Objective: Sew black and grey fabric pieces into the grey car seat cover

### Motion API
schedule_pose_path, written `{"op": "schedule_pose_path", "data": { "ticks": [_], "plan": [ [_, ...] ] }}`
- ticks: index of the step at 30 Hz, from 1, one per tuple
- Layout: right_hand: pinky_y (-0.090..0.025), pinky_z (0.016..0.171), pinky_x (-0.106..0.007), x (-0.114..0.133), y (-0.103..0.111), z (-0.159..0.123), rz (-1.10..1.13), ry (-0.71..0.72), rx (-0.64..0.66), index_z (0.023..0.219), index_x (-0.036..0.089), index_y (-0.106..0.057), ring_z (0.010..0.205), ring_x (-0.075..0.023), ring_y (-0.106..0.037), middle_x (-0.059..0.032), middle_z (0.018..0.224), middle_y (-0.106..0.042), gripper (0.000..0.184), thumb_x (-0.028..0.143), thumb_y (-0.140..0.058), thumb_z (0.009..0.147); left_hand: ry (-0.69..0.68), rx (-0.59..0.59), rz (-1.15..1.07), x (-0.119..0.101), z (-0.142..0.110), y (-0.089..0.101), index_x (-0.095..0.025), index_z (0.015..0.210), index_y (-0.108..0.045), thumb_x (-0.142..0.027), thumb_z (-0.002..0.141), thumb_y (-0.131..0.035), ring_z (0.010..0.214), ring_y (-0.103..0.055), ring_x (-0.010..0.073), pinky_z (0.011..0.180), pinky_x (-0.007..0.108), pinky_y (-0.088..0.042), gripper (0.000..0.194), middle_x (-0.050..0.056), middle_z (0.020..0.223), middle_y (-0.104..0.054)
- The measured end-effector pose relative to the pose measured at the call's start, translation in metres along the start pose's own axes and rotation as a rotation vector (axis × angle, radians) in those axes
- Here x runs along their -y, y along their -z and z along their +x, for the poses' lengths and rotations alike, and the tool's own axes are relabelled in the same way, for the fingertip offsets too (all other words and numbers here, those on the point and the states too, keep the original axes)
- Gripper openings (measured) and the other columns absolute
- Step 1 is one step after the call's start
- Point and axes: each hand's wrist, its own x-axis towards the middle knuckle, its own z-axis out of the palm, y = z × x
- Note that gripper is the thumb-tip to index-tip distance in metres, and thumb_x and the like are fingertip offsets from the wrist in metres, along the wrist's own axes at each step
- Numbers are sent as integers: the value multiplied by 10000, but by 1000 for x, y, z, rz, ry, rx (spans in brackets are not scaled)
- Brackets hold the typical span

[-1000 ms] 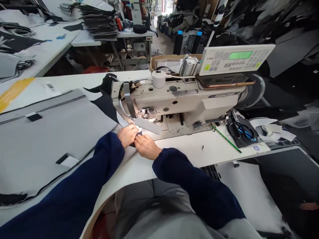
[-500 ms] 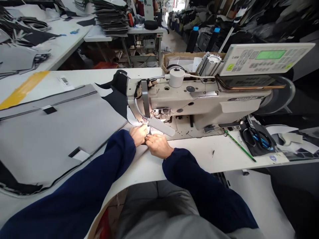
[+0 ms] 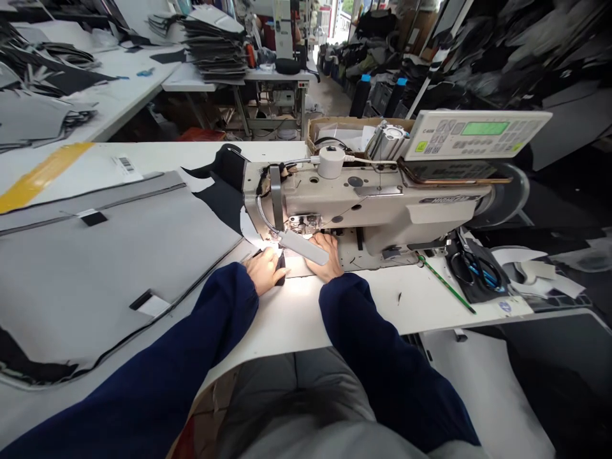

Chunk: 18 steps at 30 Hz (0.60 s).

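Close to the needle area of the sewing machine (image 3: 363, 204), my left hand (image 3: 264, 271) is at the edge of a large grey fabric panel (image 3: 143, 255). Its thumb lies across a small black fabric strip (image 3: 281, 273), with the fingers bent beside it. My right hand (image 3: 329, 260) rests on the machine bed, right of the needle, its fingers reaching under the machine arm. A pale lamp head (image 3: 303, 247) covers some of those fingers; nothing shows in this hand. Black fabric (image 3: 222, 197) adjoins the panel's far right corner behind the machine head.
On the right lie black-handled scissors (image 3: 478, 271), a green pencil-like stick (image 3: 447, 285) and white scraps (image 3: 530, 271). A control panel (image 3: 478, 135) stands above the machine. Behind it is an open cardboard box (image 3: 313, 131). Stacked grey pieces (image 3: 215, 48) stand at the back left.
My right hand has let go near the black strip and moved right and forward onto the machine bed. My left hand stays at the strip, its thumb now stretched over it. The view has shifted slightly.
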Motion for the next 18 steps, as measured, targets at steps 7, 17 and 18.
{"op": "schedule_pose_path", "data": {
  "ticks": [7,17,18],
  "plan": [
    [-281,1020,-432,5,3,-4,-8,24,-28,896,181,-617,1006,-237,-489,-70,910,-581,158,145,-471,847,-18,-7,69,-9,0,4,-78,1066,-604,-479,887,-480,952,-586,269,758,349,-436,456,163,1082,-582],
    [-160,1099,-578,25,-7,-29,19,192,66,1307,72,-440,1348,-334,-260,-211,1349,-440,451,190,-434,871,-88,-39,82,4,1,5,-80,1012,-632,-341,914,-410,917,-581,287,775,392,-415,356,160,967,-597],
    [-193,1095,-561,31,-3,-34,45,282,96,1318,78,-425,1342,-329,-271,-205,1352,-440,478,195,-451,855,-110,-37,72,9,-1,6,-96,970,-642,-305,915,-388,881,-583,273,769,391,-416,334,147,937,-597]
  ]
}}
